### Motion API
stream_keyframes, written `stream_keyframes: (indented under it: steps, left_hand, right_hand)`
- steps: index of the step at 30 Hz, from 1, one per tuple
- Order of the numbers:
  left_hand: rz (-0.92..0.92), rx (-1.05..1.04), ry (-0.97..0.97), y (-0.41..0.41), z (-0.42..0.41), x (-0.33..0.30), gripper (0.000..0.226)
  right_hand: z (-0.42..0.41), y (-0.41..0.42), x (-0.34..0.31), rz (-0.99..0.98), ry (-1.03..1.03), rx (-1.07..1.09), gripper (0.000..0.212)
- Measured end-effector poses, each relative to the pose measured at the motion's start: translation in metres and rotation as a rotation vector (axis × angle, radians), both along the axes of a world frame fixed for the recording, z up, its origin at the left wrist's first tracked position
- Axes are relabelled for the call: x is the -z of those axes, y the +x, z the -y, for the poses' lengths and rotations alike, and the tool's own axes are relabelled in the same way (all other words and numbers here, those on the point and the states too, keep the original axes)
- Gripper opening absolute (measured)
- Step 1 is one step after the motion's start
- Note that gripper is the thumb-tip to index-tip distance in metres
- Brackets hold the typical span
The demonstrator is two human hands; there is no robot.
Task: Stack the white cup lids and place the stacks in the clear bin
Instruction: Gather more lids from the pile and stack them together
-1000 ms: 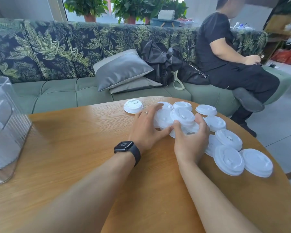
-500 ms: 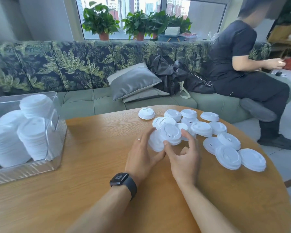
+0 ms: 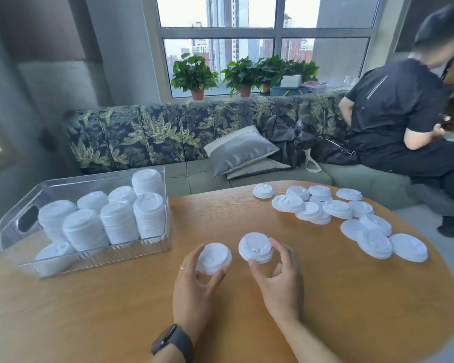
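The bin (image 3: 152, 176), left of the hands, holds upright lid stacks (image 3: 119, 222). The left hand (image 3: 194, 281) and right hand (image 3: 278, 279) each pinch a few lids (image 3: 213, 258) (image 3: 255, 247); bare table (image 3: 351, 310) lies around them.

Wood, plastic and cloth

Matt wood-grain tabletop (image 3: 325, 297); smooth white plastic lids (image 3: 337, 208) at 2 o'clock; glossy clear plastic bin (image 3: 89, 258) at 10 o'clock; satin grey cushion (image 3: 243, 150) on the cloth sofa (image 3: 142, 132).

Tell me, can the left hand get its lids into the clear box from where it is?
Probably yes. The left hand holds a small lid stack close to the clear bin, whose top is open. Bare table lies between them. The front row looks full, though, so free room is hard to judge.
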State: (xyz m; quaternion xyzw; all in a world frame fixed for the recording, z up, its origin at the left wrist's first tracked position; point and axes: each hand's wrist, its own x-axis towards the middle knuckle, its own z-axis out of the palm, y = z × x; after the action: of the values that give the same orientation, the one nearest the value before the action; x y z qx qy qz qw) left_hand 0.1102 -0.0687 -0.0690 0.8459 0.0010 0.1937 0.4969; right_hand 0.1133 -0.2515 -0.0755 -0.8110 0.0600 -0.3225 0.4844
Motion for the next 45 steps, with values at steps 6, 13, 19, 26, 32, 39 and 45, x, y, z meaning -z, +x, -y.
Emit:
stream_keyframes:
  steps: [6, 13, 19, 26, 32, 39, 45]
  left_hand:
    - [-0.037, -0.034, -0.167, -0.027, -0.025, -0.005, 0.062]
    - [-0.075, -0.015, -0.224, -0.025, -0.027, -0.003, 0.069]
    - [-0.078, -0.010, -0.300, -0.025, -0.028, -0.006, 0.076]
    - [-0.069, -0.025, -0.273, -0.024, -0.030, 0.000, 0.076]
    - [-0.055, -0.001, -0.190, -0.025, -0.025, -0.001, 0.069]
    - [-0.029, 0.027, -0.118, -0.026, -0.023, 0.001, 0.082]
    - [-0.001, 0.071, -0.027, -0.026, -0.023, 0.003, 0.086]
  right_hand:
    - [-0.034, -0.018, 0.001, -0.038, -0.049, -0.090, 0.058]
    - [-0.076, -0.033, -0.003, 0.044, -0.198, -0.234, 0.051]
    - [-0.085, -0.026, -0.004, 0.150, -0.162, -0.297, 0.044]
    - [-0.081, -0.029, -0.012, -0.037, 0.291, -0.415, 0.028]
    - [-0.068, -0.020, -0.014, -0.272, 0.542, -0.309, 0.027]
    - [-0.046, -0.011, -0.024, -0.460, 1.099, -0.552, 0.042]
    - [-0.043, -0.008, -0.025, -0.490, 1.185, -0.597, 0.041]
